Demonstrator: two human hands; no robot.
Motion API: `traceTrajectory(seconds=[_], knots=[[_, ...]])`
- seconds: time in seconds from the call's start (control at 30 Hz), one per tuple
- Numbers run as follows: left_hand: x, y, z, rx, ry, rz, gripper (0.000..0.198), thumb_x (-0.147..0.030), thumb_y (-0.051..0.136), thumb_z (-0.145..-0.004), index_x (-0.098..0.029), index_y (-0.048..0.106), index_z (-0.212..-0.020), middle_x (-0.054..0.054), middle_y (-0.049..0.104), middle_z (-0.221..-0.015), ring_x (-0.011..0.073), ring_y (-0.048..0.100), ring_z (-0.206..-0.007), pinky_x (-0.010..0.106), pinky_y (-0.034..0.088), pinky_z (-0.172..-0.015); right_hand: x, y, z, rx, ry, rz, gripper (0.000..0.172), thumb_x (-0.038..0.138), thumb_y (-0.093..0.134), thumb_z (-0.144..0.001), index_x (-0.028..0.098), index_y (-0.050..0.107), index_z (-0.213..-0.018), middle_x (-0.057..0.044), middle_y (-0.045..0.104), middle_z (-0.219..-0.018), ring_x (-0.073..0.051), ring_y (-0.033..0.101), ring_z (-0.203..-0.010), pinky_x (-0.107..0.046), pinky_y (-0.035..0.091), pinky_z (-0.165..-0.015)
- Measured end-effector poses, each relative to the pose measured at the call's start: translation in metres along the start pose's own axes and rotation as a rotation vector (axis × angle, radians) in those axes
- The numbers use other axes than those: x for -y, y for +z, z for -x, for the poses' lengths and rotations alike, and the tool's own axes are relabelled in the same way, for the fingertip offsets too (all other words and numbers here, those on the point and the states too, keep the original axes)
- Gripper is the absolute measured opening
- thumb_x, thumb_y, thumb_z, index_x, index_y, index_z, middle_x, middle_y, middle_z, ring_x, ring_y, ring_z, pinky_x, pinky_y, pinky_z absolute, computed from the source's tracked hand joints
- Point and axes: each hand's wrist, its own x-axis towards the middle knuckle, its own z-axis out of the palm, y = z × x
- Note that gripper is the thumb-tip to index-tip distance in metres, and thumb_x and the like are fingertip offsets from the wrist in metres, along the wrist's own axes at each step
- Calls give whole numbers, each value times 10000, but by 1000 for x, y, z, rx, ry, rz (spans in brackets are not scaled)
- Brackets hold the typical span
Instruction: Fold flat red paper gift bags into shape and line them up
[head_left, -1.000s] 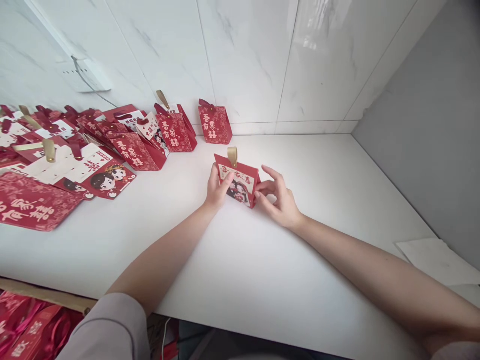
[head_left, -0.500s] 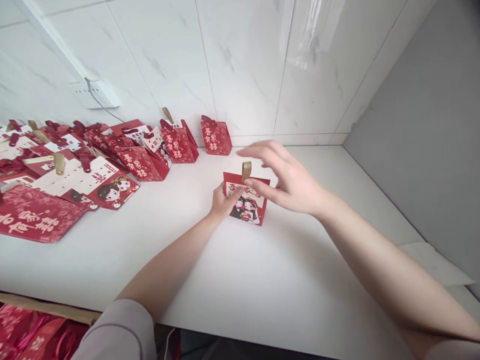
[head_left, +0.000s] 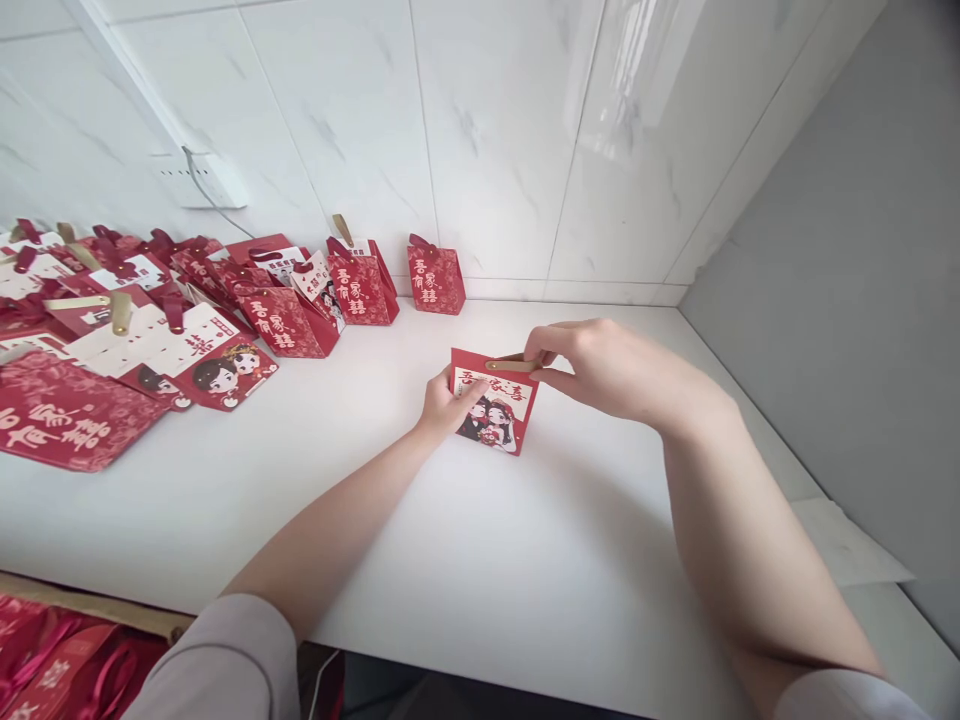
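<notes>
My left hand (head_left: 445,402) grips the left side of a small red gift box (head_left: 517,425), thumb across its front. A cartoon couple and red lettering on white are printed on that face. From its top edge a gold ribbon handle (head_left: 510,366) stretches sideways to the right. The fingers of my right hand (head_left: 600,365) are pinched on the ribbon's far end. The back of the box and my left fingers behind it are hidden.
Several red gift boxes (head_left: 289,322) with ribbon handles crowd the left of the white table (head_left: 420,560). One box (head_left: 435,280) stands apart by the tiled wall. At lower left are more red packages (head_left: 75,665). A white sheet (head_left: 847,540) lies at the right edge, beside a grey panel (head_left: 840,270).
My right hand has closed on the gold ribbon and pulled it over to the right, where before it stood up as a loop. The left hand keeps its hold on the box.
</notes>
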Motion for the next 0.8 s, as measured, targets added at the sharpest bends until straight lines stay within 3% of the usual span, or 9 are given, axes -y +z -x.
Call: traceTrajectory(seconds=[0.4, 0.6, 0.7, 0.8], knots=[[3, -4, -2, 28, 27, -35, 520, -585, 762, -735, -136, 705, -992, 107, 771, -982, 268, 726, -950, 328, 560, -798, -15, -7, 2, 83, 5, -146, 190, 254, 542, -905, 264, 731, -900, 2, 767, -875, -142, 613, -641, -260, 407, -553], [0, -3, 1, 40, 16, -17, 511, -573, 759, -745, -135, 703, -1003, 109, 770, -1001, 264, 725, -955, 326, 556, -811, -18, -2, -2, 190, 114, -145, 69, 278, 592, -862, 250, 651, -841, 2, 747, -821, -149, 620, -634, -251, 390, -528], [0, -3, 2, 25, 2, -35, 514, -599, 735, -758, -134, 700, -974, 109, 770, -975, 258, 725, -937, 326, 553, -814, -16, -5, 2, 186, 97, -175, 140, 366, 590, -889, 251, 654, -935, -34, 769, -945, -199, 694, -781, -276, 464, -604], [0, -3, 2, 24, 1, -37, 519, -609, 723, -767, -135, 696, -975, 107, 770, -956, 255, 724, -929, 324, 552, -809, -11, -8, 5, 64, 95, -205, 266, 425, 558, -920, 247, 673, -1081, -66, 771, -1050, -245, 716, -961, -316, 521, -715]])
